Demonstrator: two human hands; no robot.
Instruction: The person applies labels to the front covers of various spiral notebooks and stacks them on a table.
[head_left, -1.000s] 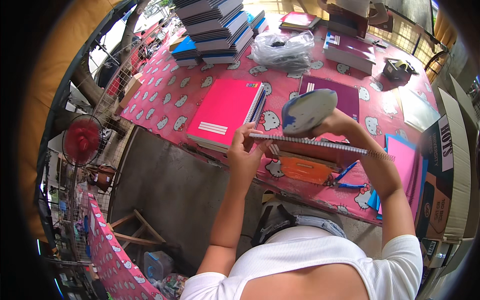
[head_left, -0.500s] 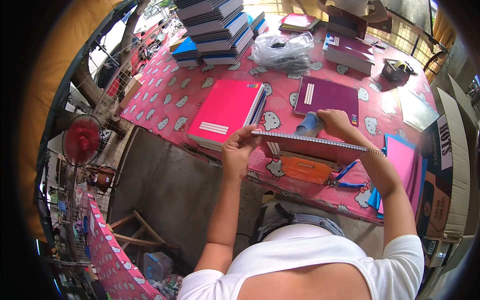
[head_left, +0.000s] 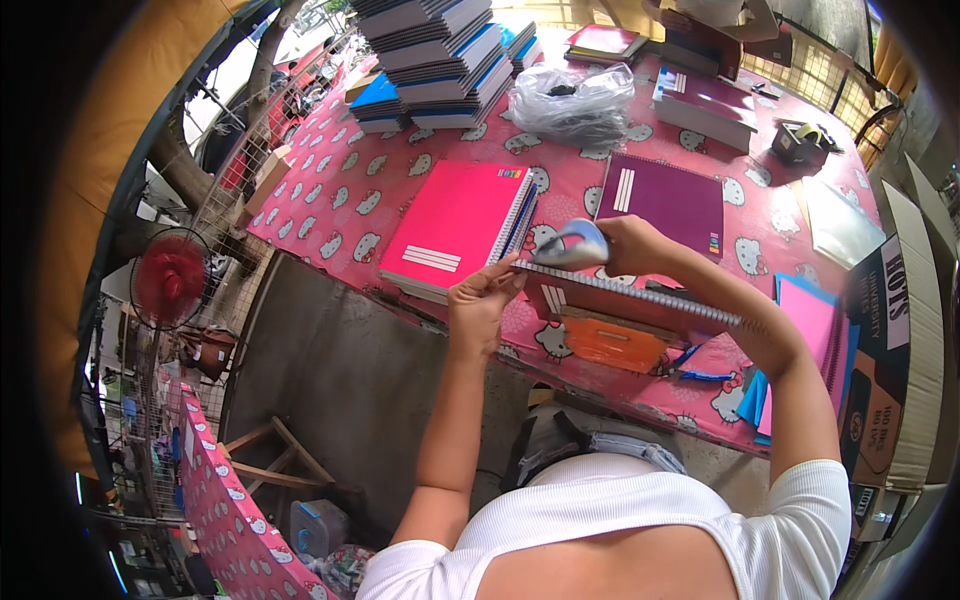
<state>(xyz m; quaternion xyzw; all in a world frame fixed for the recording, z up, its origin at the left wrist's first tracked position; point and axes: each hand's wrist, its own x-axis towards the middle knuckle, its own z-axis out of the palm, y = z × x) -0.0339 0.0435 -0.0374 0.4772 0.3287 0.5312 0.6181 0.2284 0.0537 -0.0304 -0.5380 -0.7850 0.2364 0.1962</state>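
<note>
I hold a spiral-bound notebook (head_left: 600, 300) upright on its edge above the near side of a table with a pink patterned cloth (head_left: 330, 200). My left hand (head_left: 482, 305) pinches its left corner by the wire spine. My right hand (head_left: 625, 245) grips a crumpled light blue-white sheet (head_left: 572, 245) at the notebook's top edge. A bright pink spiral notebook (head_left: 455, 228) lies flat just left of my hands. A purple notebook (head_left: 665, 200) lies flat behind them.
A tall stack of notebooks (head_left: 440, 55) and a clear plastic bag (head_left: 572, 100) stand at the back. An orange item (head_left: 615, 345) and blue pens (head_left: 700, 370) lie below the held notebook. Pink and blue folders (head_left: 800, 340), a cardboard box (head_left: 890, 340) at right. A red fan (head_left: 170, 278) at left.
My right hand has come down from raised, bringing the light sheet from above the notebook to its top edge and shifting it left. The left hand stays on the corner.
</note>
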